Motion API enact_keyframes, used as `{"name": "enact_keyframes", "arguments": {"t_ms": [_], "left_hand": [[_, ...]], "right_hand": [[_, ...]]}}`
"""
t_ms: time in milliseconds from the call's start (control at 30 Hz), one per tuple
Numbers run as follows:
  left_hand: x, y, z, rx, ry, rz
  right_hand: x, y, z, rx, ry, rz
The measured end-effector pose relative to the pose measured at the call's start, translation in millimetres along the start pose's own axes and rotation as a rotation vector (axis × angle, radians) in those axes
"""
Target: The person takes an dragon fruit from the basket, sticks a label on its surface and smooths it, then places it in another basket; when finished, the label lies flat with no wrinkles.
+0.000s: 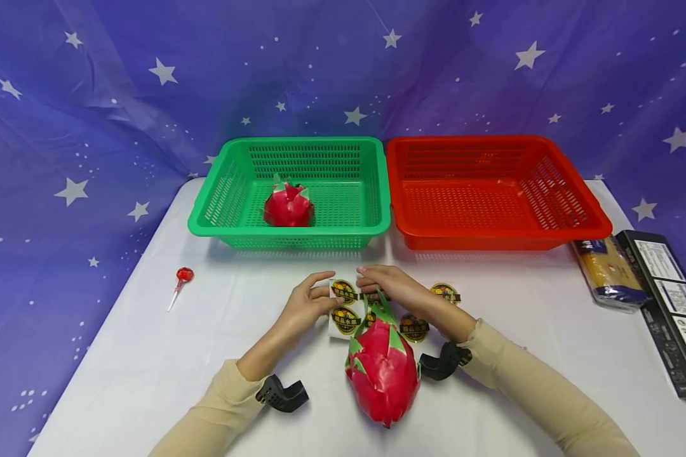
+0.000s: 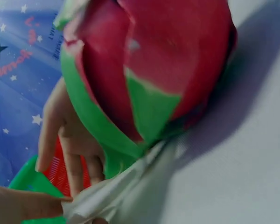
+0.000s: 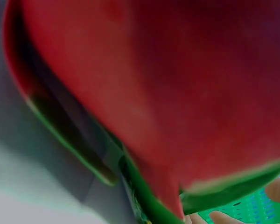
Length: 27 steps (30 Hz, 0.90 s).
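Observation:
A white sheet of round black-and-gold stickers [image 1: 345,319] lies close behind a model dragon fruit [image 1: 384,374] with a pink-red body and green leaf tips. My left hand [image 1: 298,311] pinches the sheet's left edge between thumb and fingers; in the left wrist view that edge [image 2: 100,198] is lifted and creased. My right hand [image 1: 401,291] reaches over the sheet's far side with fingers loosely bent, holding nothing visible. The fruit's leaves partly hide its fingertips and the middle of the sheet. In the right wrist view the dragon fruit [image 3: 177,93] fills most of the picture.
A green basket [image 1: 288,232] with another dragon fruit [image 1: 289,206] inside stands beside a red basket [image 1: 503,243] at the back. A red lollipop [image 1: 185,275] lies left. On the right are a yellow packet [image 1: 610,270] and a long black box [image 1: 663,311].

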<state>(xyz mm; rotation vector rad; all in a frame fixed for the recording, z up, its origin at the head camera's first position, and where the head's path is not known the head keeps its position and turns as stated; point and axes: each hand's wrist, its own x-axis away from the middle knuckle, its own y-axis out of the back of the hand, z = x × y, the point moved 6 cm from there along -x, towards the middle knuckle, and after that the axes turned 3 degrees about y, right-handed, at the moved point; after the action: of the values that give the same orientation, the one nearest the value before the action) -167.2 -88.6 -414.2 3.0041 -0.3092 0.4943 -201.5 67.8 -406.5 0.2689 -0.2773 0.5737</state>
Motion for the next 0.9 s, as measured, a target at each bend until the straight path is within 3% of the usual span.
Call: {"name": "enact_keyframes", "arguments": {"t_ms": [167, 433, 900], "left_hand": [[-7.8, -4.8, 5.8, 0.038, -0.018, 0.056], [-11.3, -5.7, 8.6, 0.074, -0.025, 0.051], [-11.0, -6.8, 8.8, 0.078, -0.017, 0.057]], "right_hand": [[-0.9, 0.1, -0.8, -0.015, 0.003, 0.011], [-6.4, 1.7, -4.2, -0.017, 0.006, 0.006], [-6.6, 0.6, -4.0, 0.024, 0.092, -0.012]]}}
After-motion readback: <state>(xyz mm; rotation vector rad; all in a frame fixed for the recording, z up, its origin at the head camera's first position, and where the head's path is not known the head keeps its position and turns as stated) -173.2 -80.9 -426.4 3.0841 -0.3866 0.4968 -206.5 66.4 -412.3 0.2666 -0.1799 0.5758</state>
